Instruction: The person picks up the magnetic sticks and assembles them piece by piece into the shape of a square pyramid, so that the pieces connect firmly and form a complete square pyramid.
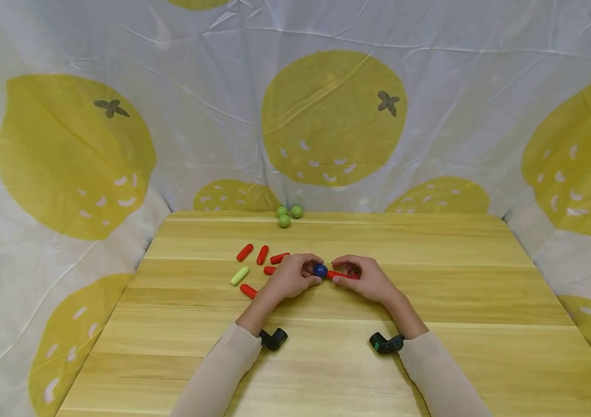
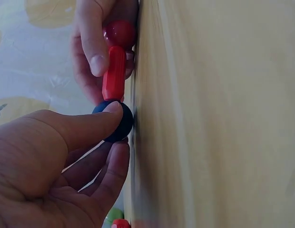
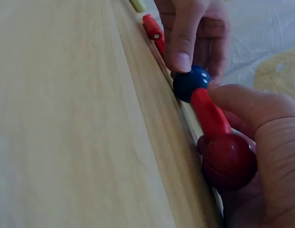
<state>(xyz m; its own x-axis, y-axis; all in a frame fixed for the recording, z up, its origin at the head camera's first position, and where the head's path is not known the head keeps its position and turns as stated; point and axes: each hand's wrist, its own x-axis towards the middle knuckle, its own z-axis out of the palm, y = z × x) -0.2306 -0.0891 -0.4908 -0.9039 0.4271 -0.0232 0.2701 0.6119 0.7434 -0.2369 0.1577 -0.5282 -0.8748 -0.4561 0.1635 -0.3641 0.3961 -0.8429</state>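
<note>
My left hand (image 1: 291,278) pinches a dark blue ball (image 1: 320,270) between thumb and fingers, over the middle of the table. A short red rod (image 2: 114,73) meets that ball at one end. At the rod's other end is a dark red ball (image 3: 228,159), plain in both wrist views. My right hand (image 1: 372,281) holds the red rod, its thumb along the side and its other fingers partly hidden behind. In the head view the right hand covers most of the red ball. Whether the rod sits inside the blue ball or only touches it, I cannot tell.
Several loose red rods (image 1: 245,252) lie left of the hands, some partly behind the left hand and forearm. A pale green rod (image 1: 239,275) is among them. Three green balls (image 1: 284,221) rest at the table's back edge, before a lemon-print cloth (image 1: 446,145).
</note>
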